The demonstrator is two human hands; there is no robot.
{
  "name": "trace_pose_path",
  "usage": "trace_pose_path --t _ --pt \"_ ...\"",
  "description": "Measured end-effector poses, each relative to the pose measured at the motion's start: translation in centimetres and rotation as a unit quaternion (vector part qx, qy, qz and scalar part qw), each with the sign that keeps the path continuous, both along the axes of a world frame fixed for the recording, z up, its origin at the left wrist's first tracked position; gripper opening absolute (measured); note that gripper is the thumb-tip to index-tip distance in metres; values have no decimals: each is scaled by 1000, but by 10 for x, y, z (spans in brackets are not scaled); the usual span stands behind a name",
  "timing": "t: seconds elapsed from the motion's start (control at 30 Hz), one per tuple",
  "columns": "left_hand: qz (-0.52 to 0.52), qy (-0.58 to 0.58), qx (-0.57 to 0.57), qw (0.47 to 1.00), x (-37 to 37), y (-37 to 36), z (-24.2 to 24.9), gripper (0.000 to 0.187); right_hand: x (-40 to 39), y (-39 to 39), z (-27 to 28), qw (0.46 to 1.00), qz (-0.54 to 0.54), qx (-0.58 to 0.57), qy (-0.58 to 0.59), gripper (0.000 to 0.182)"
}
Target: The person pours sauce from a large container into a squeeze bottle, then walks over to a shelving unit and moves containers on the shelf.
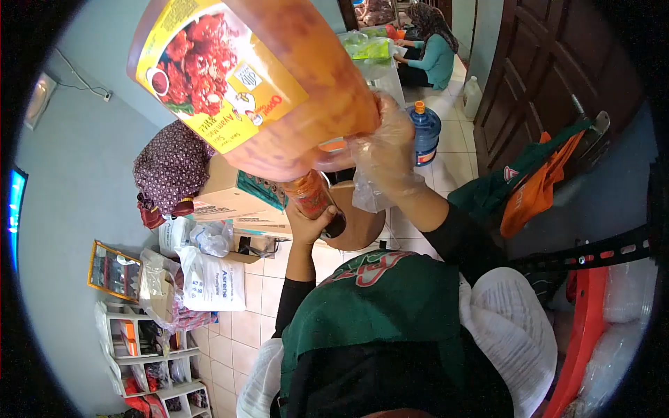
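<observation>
A large plastic sauce jug with a yellow label picturing red-glazed chicken is tipped mouth-down in front of me. My right hand, in a loose clear plastic glove, is closed around the jug's handle. Below the jug's mouth, my left hand wraps around a smaller bottle with orange-red sauce on it and a dark lower end. The two mouths meet or overlap in this view, and the jug hides the join. Behind the smaller bottle is a brown round surface.
Cardboard boxes and white plastic sacks stand at the left. A blue water jug is on the tiled floor. At the back, another person sits by a table. Green and orange bags hang at the right door.
</observation>
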State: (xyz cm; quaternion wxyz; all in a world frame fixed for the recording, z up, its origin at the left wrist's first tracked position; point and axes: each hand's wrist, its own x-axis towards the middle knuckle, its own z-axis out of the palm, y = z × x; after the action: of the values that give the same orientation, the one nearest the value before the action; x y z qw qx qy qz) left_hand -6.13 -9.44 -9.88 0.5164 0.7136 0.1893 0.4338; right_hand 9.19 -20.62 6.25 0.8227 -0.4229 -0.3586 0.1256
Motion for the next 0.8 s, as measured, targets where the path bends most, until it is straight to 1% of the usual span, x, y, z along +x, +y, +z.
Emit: trace_pose_path --t 0.07,0.17,0.23,0.27,0.3,0.33,0.37,0.4,0.5,0.53,0.6,0.7,0.8 --pt "-1 -1 -3 1000 1 1 7 60 3 0 6 1000 -15 -7 -16 40" --pt "-12 -10 -24 1000 0 -2 13 58 -1 -1 3 999 22 24 29 40" --pt "-18 3 -38 999 0 -4 16 58 0 10 -21 999 -1 14 -29 42" --pt "-15 -6 -33 999 0 -3 11 58 0 14 -28 998 -13 9 -57 43" --pt "-11 -15 -28 999 1 0 2 58 1 15 -31 996 -49 -6 -81 47" --pt "-9 -24 -21 999 1 2 -3 58 3 16 -32 996 -45 -5 -78 48" --pt "-12 -17 -31 999 2 -4 6 61 5 17 -28 996 -41 -5 -76 49" --pt "-10 -16 -23 1000 2 -2 5 62 6 16 -27 997 -36 -7 -74 51" --pt "7 -12 5 1000 0 12 -5 65 9 22 -28 997 -49 21 -61 51" --pt "1 -13 -7 1000 0 13 -7 65 10 22 -30 996 -46 26 -66 52" --pt "-8 -14 -31 999 1 6 4 65 11 22 -34 996 -37 35 -76 52" --pt "-13 -10 -22 1000 3 8 -4 65 6 18 -33 997 -26 6 -70 50" --pt "-16 -4 -7 1000 4 9 -4 65 9 18 -21 993 -57 -7 -99 47"
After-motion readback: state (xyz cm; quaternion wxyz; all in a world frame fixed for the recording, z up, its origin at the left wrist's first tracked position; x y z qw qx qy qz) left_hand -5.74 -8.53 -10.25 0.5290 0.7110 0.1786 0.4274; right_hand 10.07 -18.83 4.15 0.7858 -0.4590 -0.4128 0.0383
